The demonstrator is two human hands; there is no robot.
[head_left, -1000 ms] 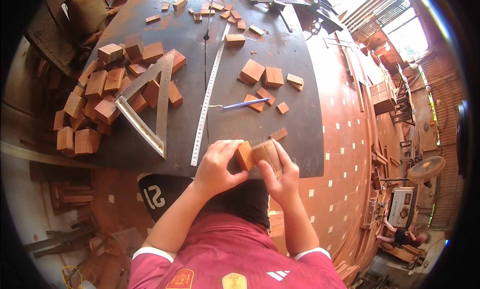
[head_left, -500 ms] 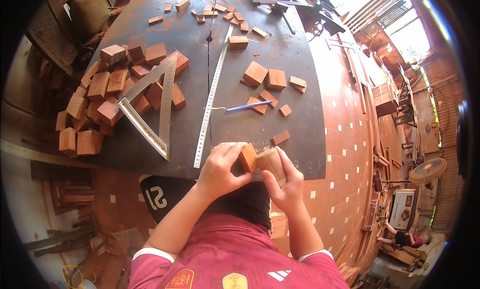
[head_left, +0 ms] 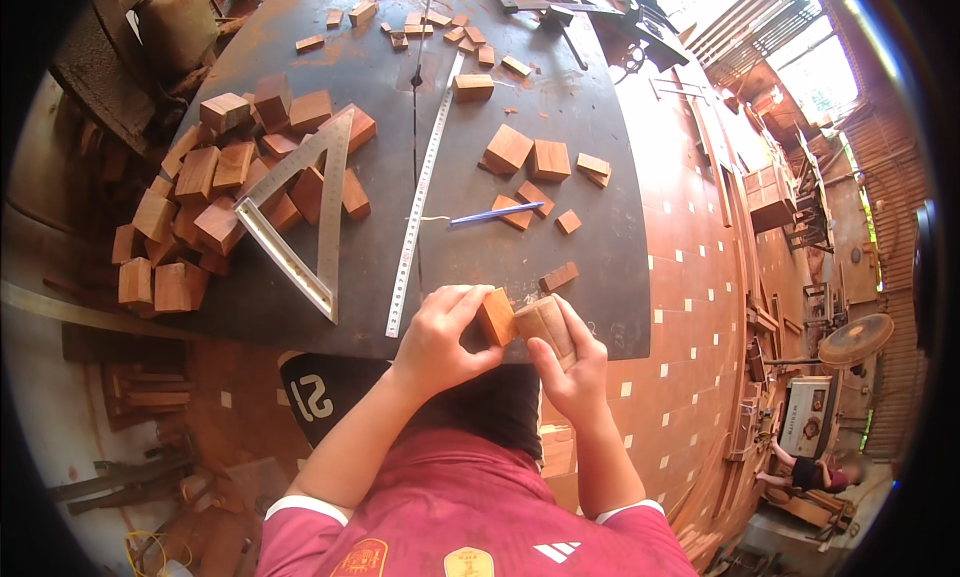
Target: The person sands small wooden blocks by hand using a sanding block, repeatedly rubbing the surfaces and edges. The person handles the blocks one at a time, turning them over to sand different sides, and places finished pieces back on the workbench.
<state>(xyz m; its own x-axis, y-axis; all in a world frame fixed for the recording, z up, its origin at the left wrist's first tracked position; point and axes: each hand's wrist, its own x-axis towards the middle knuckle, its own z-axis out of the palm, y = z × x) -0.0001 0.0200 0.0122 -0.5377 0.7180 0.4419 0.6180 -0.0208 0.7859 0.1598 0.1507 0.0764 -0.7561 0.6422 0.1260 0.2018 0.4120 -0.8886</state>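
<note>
At the near edge of the dark table, my left hand point(head_left: 440, 327) is closed on a reddish wood block point(head_left: 496, 316), fingers at its far side and thumb at its near side. My right hand point(head_left: 577, 362) grips a paler tan block with a rounded edge point(head_left: 545, 329); whether it is a sanding block I cannot tell. Its left end meets the wood block's right side. Just beyond lies a small dark wood offcut point(head_left: 559, 276), with pale dust near it. A blue pen point(head_left: 497, 213) rests farther off, beside small wood pieces point(head_left: 515, 212).
A pile of wood blocks point(head_left: 196, 171) fills the table's left side, with a metal triangle square point(head_left: 333, 217) leaning on it. A white steel ruler point(head_left: 425, 192) runs lengthwise along the table point(head_left: 385, 127). Larger blocks point(head_left: 508, 149) and scattered offcuts lie beyond; a black tool point(head_left: 570, 17) sits at the far edge.
The tan block in my right hand has shifted very slightly against the wood block. My left hand keeps its place and grip.
</note>
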